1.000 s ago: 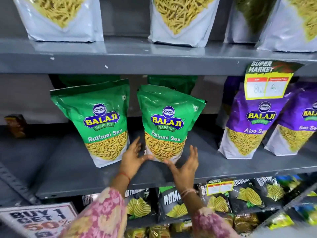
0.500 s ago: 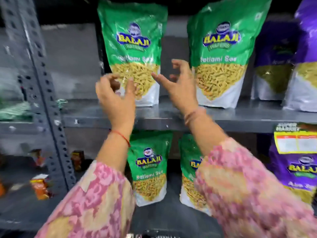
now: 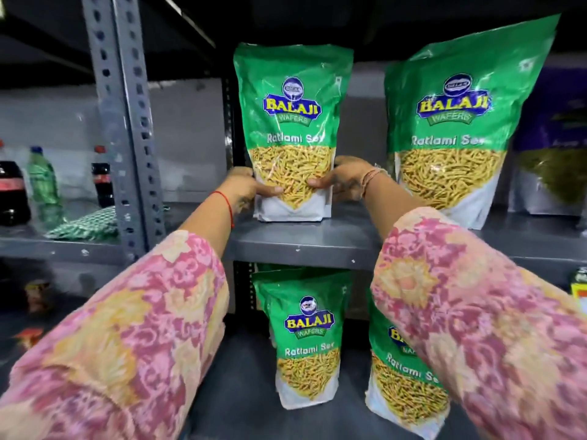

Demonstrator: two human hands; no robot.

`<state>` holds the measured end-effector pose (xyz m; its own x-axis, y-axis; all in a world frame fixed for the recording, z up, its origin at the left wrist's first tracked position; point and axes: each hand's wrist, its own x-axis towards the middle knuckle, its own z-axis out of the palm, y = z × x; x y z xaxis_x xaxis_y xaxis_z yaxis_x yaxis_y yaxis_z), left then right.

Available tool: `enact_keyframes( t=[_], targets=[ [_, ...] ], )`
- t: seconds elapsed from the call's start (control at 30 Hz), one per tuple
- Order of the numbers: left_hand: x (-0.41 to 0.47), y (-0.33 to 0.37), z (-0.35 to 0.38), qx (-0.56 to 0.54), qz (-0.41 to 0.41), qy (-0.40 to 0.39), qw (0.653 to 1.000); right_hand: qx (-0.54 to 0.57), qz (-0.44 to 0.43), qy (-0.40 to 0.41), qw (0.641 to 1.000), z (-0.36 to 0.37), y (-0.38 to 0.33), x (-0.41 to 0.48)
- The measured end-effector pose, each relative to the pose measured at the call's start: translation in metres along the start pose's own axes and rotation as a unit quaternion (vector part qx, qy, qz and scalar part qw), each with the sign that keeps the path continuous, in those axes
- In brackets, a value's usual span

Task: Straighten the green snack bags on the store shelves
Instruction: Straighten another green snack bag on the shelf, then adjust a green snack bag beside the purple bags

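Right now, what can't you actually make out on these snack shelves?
- Head view: the lower right green bag is partly hidden by the right sleeve.
- The purple bag is blurred; its label is unreadable.
- The yellow price tag is cut off by the right edge.

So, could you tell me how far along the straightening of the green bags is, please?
Done, it seems: the lower left bag stands upright, facing front. In hand: the left hand and right hand grip the sides of the upper left bag, upright on the shelf. Left: the upper right bag leans right, and the lower right bag sits tilted.
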<state>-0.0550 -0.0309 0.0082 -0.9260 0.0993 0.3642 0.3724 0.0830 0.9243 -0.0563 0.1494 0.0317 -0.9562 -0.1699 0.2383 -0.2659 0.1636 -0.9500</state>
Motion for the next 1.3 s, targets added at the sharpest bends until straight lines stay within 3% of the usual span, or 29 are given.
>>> enact_keyframes(
  t=[0.13, 0.33, 0.53, 0.8, 0.87, 0.9, 0.93, 0.97, 1.0, 1.07, 1.13, 1.23, 1.3],
  targets=[
    [-0.008, 0.011, -0.025, 0.062, 0.006, 0.012, 0.998, 0.005, -0.053, 0.035, 0.998, 0.011, -0.011, -0.023],
    [-0.031, 0.011, -0.055, 0.040, 0.010, -0.021, 0.999, -0.054, -0.116, 0.093, 0.987, 0.037, -0.010, -0.045],
    [-0.035, -0.003, -0.059, 0.030, -0.009, -0.040, 0.999, -0.112, -0.109, 0.151, 0.976, 0.050, 0.007, -0.049],
    [-0.048, 0.002, -0.054, 0.020, -0.019, -0.039, 0.999, -0.094, -0.127, 0.141, 0.977, 0.052, 0.012, -0.054],
    [-0.062, -0.002, -0.045, 0.090, 0.058, 0.068, 0.992, -0.093, -0.138, 0.141, 0.976, 0.051, 0.018, -0.063],
    [-0.071, -0.005, -0.038, 0.141, 0.131, 0.184, 0.964, -0.105, -0.148, 0.161, 0.970, 0.048, 0.022, -0.070],
    [-0.084, -0.006, -0.028, 0.148, 0.225, 0.308, 0.913, -0.122, -0.169, 0.188, 0.960, 0.043, 0.027, -0.077],
    [-0.096, -0.004, -0.015, 0.112, 0.306, 0.387, 0.863, -0.140, -0.197, 0.220, 0.945, 0.037, 0.031, -0.085],
    [-0.102, -0.001, 0.002, 0.058, 0.367, 0.409, 0.834, -0.155, -0.225, 0.254, 0.928, 0.028, 0.034, -0.093],
    [-0.101, 0.010, 0.038, -0.028, 0.418, 0.338, 0.843, -0.175, -0.260, 0.324, 0.893, 0.004, 0.035, -0.106],
    [-0.084, 0.026, 0.080, -0.062, 0.378, 0.228, 0.895, -0.212, -0.265, 0.395, 0.854, -0.028, 0.035, -0.115],
    [-0.042, 0.043, 0.137, -0.040, 0.216, 0.072, 0.973, -0.273, -0.229, 0.466, 0.810, -0.085, 0.033, -0.121],
    [-0.015, 0.046, 0.164, -0.017, 0.083, -0.023, 0.996, -0.288, -0.159, 0.475, 0.816, -0.123, 0.032, -0.115]
  ],
)
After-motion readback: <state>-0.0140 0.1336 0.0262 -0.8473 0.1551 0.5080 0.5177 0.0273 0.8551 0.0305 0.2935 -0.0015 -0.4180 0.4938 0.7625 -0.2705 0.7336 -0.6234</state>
